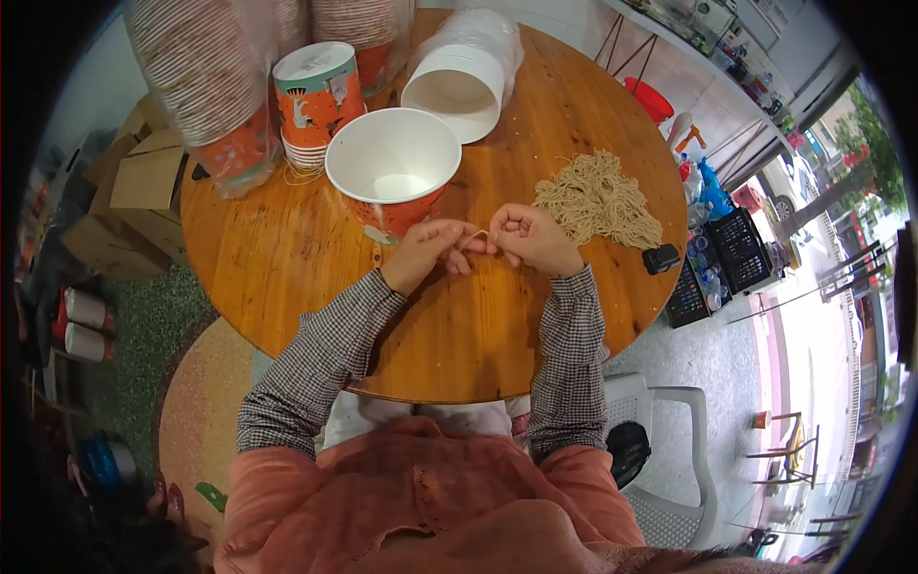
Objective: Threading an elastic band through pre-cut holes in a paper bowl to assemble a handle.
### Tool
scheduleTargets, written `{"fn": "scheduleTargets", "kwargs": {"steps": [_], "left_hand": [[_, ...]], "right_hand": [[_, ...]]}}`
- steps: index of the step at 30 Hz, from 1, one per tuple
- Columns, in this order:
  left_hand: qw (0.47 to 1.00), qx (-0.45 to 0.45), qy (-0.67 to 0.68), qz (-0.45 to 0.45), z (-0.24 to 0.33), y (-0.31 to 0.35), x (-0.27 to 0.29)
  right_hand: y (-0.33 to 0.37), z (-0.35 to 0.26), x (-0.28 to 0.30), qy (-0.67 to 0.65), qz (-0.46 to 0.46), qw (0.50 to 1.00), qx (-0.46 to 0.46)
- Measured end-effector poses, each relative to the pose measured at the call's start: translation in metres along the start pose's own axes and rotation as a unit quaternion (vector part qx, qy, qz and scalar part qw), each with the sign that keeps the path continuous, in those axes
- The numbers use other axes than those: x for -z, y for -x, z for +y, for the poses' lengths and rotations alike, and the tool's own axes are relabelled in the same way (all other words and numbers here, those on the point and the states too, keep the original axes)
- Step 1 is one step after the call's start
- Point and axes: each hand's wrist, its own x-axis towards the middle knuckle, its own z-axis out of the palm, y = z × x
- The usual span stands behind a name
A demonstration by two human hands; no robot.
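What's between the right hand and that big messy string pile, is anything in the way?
Nothing visible is in the way. The string pile lies on the wooden table, right beside the right hand. The orange bucket stands off on the other side, near the left hand.

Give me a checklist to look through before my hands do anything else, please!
1. Left hand and right hand close together: ok, a thin string shows between them.
2. String knotted: cannot tell, too small.
3. String pile on the table: ok, beside the right hand.
4. Nearest bucket upright: ok, mouth up.
5. White tubs upright: not ok, lying sideways.
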Motion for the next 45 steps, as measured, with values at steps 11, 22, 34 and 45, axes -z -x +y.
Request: {"fn": "scheduleTargets", "kwargs": {"steps": [11, 22, 34, 45], "left_hand": [[0.994, 0.074, -0.079, 0.030, 0.001, 0.011, -0.002], [0.995, 0.042, -0.052, 0.072, 0.000, 0.016, 0.007], [0.994, 0.040, 0.004, 0.105, -0.001, 0.017, -0.001], [0.976, -0.130, -0.054, 0.166, -0.012, 0.020, -0.012]], "right_hand": [[-0.008, 0.002, -0.011, 0.053, 0.058, 0.997, -0.025], [-0.017, 0.006, -0.038, 0.013, 0.023, 0.999, 0.037], [-0.019, 0.009, -0.036, 0.121, 0.098, 0.980, 0.125], [-0.019, 0.009, -0.045, 0.063, 0.093, 0.989, 0.091]]}}
